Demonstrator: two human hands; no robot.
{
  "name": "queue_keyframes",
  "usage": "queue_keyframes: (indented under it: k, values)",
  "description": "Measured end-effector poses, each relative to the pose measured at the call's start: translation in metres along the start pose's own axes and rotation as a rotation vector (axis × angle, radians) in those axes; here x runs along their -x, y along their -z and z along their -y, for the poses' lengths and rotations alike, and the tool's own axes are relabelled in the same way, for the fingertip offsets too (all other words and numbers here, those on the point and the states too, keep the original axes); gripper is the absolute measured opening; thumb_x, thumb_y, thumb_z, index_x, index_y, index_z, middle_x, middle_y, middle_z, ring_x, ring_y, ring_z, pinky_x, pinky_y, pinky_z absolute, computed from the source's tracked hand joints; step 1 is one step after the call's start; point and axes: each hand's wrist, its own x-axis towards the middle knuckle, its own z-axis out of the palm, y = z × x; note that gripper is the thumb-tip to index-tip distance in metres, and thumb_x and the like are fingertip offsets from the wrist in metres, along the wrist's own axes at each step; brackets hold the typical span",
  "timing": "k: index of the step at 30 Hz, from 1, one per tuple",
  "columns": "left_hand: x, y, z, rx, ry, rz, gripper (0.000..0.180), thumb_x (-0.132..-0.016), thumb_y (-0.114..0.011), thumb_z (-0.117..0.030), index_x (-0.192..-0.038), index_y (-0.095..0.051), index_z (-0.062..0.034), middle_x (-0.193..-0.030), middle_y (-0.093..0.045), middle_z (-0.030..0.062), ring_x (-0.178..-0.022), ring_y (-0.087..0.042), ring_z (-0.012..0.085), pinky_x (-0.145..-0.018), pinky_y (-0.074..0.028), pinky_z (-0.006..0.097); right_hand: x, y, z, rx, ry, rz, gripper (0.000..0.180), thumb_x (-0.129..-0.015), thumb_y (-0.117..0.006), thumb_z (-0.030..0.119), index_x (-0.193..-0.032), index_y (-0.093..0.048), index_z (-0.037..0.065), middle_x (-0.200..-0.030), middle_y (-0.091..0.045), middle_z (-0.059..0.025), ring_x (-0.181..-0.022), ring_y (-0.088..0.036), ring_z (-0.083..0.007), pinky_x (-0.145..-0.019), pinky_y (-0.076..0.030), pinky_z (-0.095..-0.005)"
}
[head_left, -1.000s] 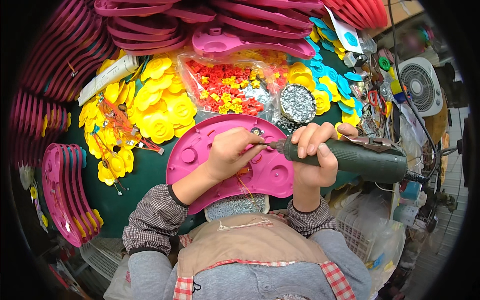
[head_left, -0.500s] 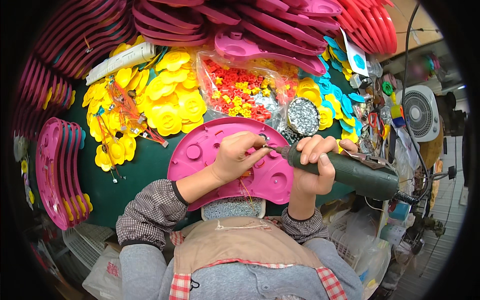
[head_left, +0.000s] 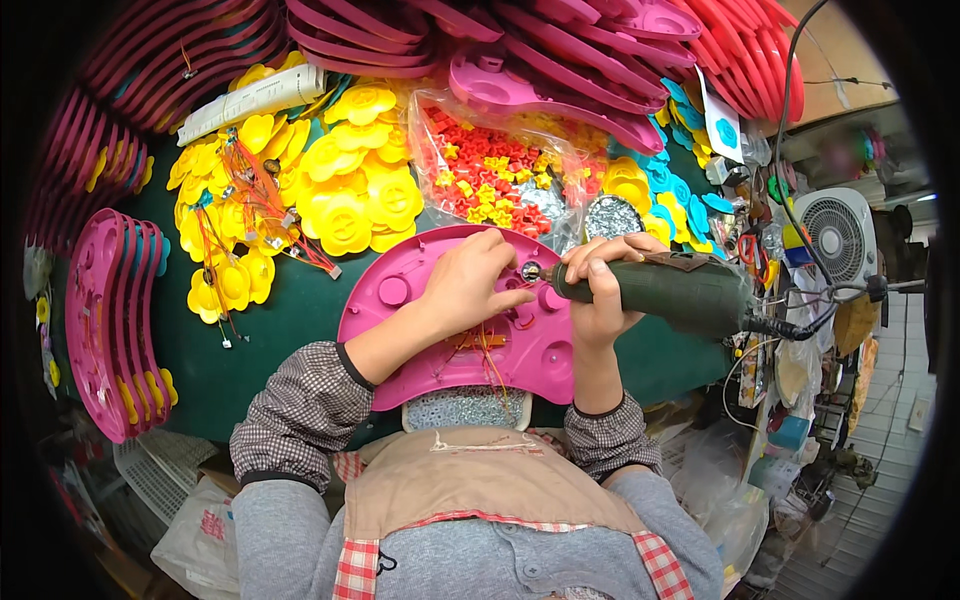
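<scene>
My right hand (head_left: 600,290) is wrapped around a dark green electric screwdriver (head_left: 690,297), which lies almost level with its nose to the left. The screwdriver's nose reaches a small shiny round metal part (head_left: 531,271) on a pink plastic shell (head_left: 430,375); whether the bit touches it I cannot tell. My left hand (head_left: 472,285) rests over the upper middle of the shell, thumb stretched out and apart from the fingers, with nothing visible between them. Thin wires and a small orange-brown board (head_left: 478,341) show inside the shell below my left hand.
Yellow flower-shaped pieces (head_left: 350,200) and red wire bundles (head_left: 255,190) lie beyond the shell. A bag of red and yellow stars (head_left: 490,170) and a tub of screws (head_left: 612,218) stand behind. Stacked pink shells (head_left: 110,320) line the left. A fan (head_left: 838,235) stands right.
My left thumb and fingers have parted from their pinch at the screwdriver's tip. The screwdriver has shifted left, and the round metal part now shows more fully.
</scene>
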Motion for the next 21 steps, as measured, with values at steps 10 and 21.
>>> queue_keyframes:
  k: [10,21]
  values:
    - [0.003,-0.008,0.003,0.029,0.016,0.0,0.044,-0.076,-0.091,-0.031,-0.096,-0.061,-0.0048,-0.098,-0.061,0.0128,-0.098,-0.064,0.0344,-0.082,-0.054,0.047,-0.001,0.007,-0.018,0.036,-0.037,0.13,0.046,-0.092,-0.063,-0.009,-0.132,-0.044,0.003,-0.082,-0.062,-0.0096,-0.067,-0.062,-0.0179,-0.066,-0.058,-0.0368]
    - [0.01,0.015,0.004,0.073,-0.059,-0.049,0.042,-0.077,-0.09,-0.029,-0.099,-0.062,-0.0053,-0.098,-0.061,0.0128,-0.096,-0.063,0.0348,-0.082,-0.053,0.048,-0.008,0.01,-0.001,0.038,-0.101,0.093,0.048,-0.089,-0.062,-0.01,-0.133,-0.046,0.001,-0.082,-0.062,-0.0088,-0.068,-0.063,-0.0177,-0.069,-0.056,-0.0342]
